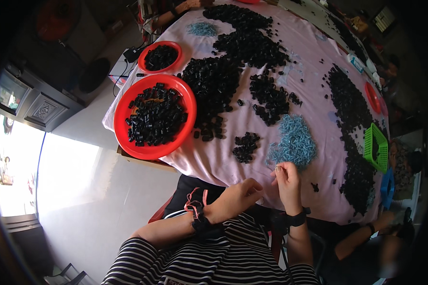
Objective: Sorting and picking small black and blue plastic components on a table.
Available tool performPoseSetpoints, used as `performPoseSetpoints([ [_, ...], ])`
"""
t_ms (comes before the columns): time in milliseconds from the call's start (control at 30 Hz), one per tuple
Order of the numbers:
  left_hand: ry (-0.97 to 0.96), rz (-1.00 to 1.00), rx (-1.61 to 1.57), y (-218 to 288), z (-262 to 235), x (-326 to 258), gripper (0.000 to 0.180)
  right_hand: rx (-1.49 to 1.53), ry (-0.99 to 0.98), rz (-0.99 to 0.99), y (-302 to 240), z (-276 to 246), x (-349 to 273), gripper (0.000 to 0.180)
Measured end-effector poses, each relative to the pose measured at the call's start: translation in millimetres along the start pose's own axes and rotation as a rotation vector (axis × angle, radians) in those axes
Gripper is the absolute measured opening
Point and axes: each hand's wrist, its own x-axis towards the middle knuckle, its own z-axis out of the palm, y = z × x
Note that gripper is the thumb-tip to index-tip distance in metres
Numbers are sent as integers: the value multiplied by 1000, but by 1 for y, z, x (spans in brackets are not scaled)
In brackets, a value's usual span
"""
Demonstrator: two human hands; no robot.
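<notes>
My left hand [238,197] is above the near edge of the pink cloth, its fingers curled together; whatever they may hold is too small to see. My right hand [288,183] pinches thumb and fingertips at the near side of a pile of small light-blue pieces [294,142]; I cannot make out what lies in the pinch. A small heap of black plastic parts [246,147] sits just beyond my left hand. Farther off is a larger cluster of black parts [269,99]. At left, a red basin [122,124] holds many short black parts.
A smaller red bowl [141,59] of black pieces stands behind the basin. Long black heaps [354,137] run down the cloth's right side, by a green basket [383,159] and a blue basket [388,189]. Another person's arm [359,240] is at lower right; more people are around the table.
</notes>
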Motion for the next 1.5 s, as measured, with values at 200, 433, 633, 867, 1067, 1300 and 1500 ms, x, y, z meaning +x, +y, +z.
performPoseSetpoints([
  [200,155,130,-97,-8,5,19,32,315,-196,289,-12,-5,-7,11],
  [433,160,202,18,-15,7,28,21,588,-284,456,-12,-4,-18,12],
  [633,127,34,-33,-7,4,28,27,354,-236,285,-24,3,-23,16],
  [867,79,-35,-277,-8,9,35,32,61,-136,-1,-11,5,-25,11],
  [1067,85,-62,-258,-1,7,40,35,-124,-29,-193,-11,9,-24,6],
  [1300,237,168,232,-3,13,42,30,-168,-5,-217,-6,9,-24,10],
  [1500,325,190,338,-12,20,46,28,-92,8,-172,-5,10,-24,12],
])
